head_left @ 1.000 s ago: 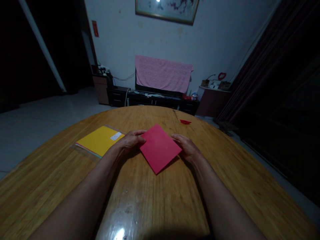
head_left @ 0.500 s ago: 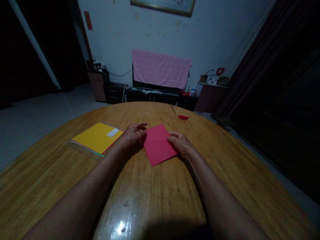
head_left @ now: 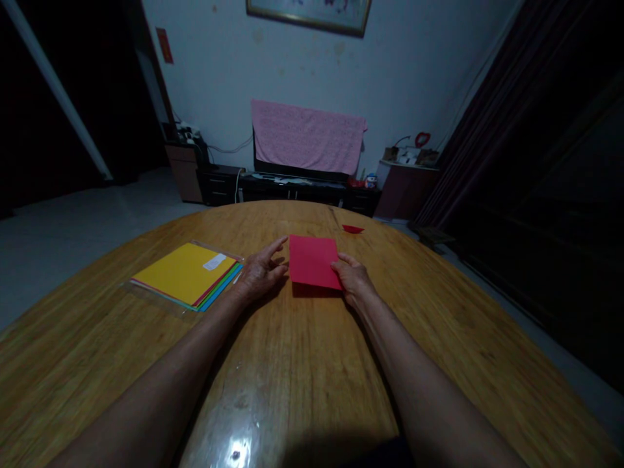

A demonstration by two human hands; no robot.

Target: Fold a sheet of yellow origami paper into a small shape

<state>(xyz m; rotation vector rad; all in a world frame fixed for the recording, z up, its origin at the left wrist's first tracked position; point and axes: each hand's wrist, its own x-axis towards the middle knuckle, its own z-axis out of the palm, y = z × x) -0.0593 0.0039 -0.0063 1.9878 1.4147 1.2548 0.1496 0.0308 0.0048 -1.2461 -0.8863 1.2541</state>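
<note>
From the head view, the red paper sheet [head_left: 313, 262] lies flat on the wooden tabletop [head_left: 302, 364], near its middle and slightly to the right, its edges nearly square to the view. The right hand [head_left: 353, 279] sits at the sheet's near right corner, its fingers [head_left: 344, 261] lying across the right edge, only slightly curled. Whether they have any real grip is hard to tell in this dim view. The left hand [head_left: 260, 274] is open, fingers spread and holding nothing, just beside the sheet's left edge. Light, flat finger pressure suits thin paper on polished wood, keeping it from sliding without creasing it. Further left lies a stack of coloured paper [head_left: 185, 276] in a clear plastic sleeve [head_left: 132, 289], yellow on top. A small red paper scrap [head_left: 353, 229] lies far right.
</note>
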